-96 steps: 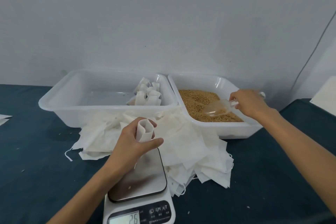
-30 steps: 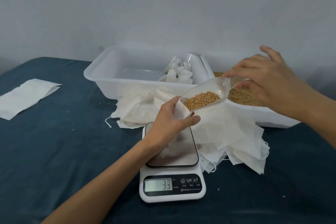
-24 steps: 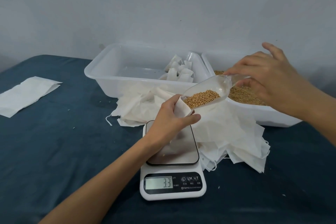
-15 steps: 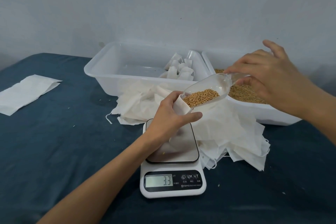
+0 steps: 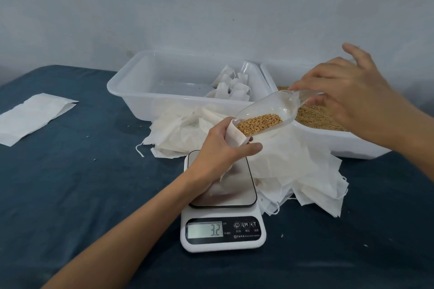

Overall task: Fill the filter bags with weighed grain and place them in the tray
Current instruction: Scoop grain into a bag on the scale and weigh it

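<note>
Head view: scale (image 5: 223, 232) reads 3.2
Left hand (image 5: 218, 150): filter bag (image 5: 233, 135) gripped open
Right hand (image 5: 347, 98): scoop (image 5: 277, 110) handle pinched, grain (image 5: 259, 124) tipped at bag mouth

The dark blue cloth-covered table (image 5: 70, 195) lies open to the left of the white digital kitchen scale (image 5: 223, 218), up to a flat white paper bag (image 5: 32, 117) at the far left edge. Right of the scale, a loose heap of white filter bags (image 5: 293, 171) blocks the way towards the white plastic tray of grain (image 5: 352, 143). Behind the heap, the white plastic tray holding filled bags (image 5: 141, 91) seems to touch its neighbour, leaving no passage between.
</note>
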